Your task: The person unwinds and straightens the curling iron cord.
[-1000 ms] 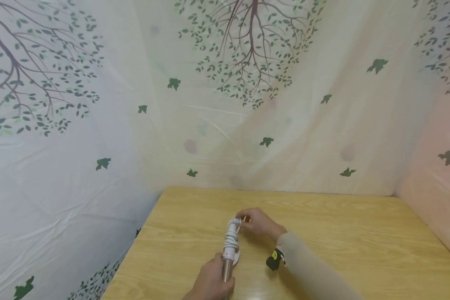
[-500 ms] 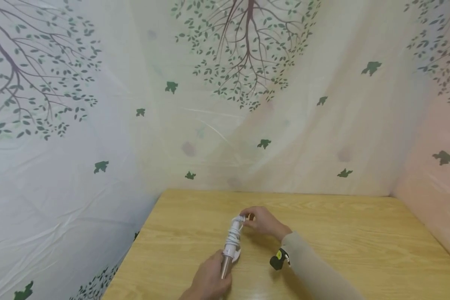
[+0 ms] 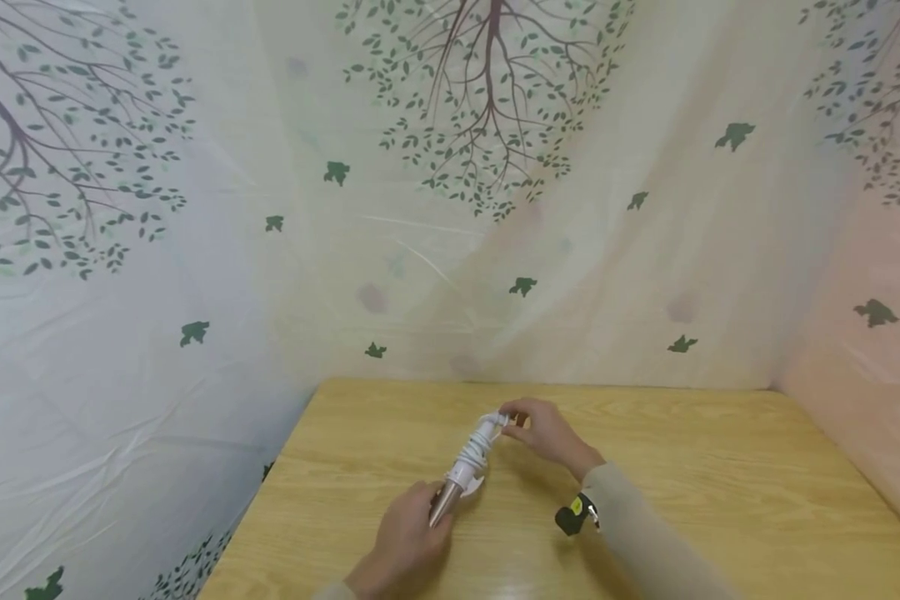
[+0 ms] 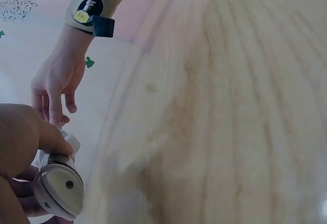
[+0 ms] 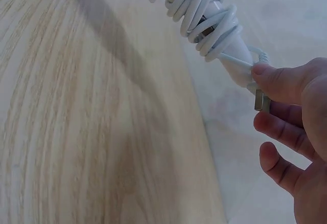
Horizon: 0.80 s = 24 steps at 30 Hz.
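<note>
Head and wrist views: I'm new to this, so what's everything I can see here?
Wand-like tool: 1, white with silvery-brown barrel, over the table
Cord: 1, white, wound around the tool's handle
Plug: 1, metal prongs visible, at the right fingertips
Table: 1, light wood, below the hands
Sheeting: count unclear, pale with tree and green bird-like prints, around the table
Wrist camera: 1, black and yellow, right wrist
Sleeves: 2, beige, on the forearms
Left hand: 1, gripping the barrel
Right hand: 1, pinching the plug end
</note>
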### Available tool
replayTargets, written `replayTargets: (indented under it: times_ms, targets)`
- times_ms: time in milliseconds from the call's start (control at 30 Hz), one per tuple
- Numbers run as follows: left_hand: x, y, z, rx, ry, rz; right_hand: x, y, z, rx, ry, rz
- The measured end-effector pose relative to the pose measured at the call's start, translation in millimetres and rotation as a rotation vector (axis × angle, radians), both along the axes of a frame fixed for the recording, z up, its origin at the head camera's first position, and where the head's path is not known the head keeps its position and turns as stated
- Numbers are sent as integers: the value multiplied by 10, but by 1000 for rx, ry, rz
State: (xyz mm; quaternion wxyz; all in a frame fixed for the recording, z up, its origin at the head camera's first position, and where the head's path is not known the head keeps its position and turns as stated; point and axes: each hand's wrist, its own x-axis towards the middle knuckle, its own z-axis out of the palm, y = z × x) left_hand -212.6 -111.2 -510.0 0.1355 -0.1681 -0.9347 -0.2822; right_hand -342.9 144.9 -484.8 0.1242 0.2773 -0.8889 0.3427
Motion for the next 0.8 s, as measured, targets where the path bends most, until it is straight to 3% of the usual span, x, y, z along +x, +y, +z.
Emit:
replayTargets:
  times_ms: [267,533,800]
  targets:
    - [-145,-5,149,-61,48,-23,63,141,105,-47,91,-80]
    - [-319,52,339,-33,30,-39,161,322,226,-97,231,-119]
    - [-462,112,506,45,42,-109,198,482,297,-101,371,-176]
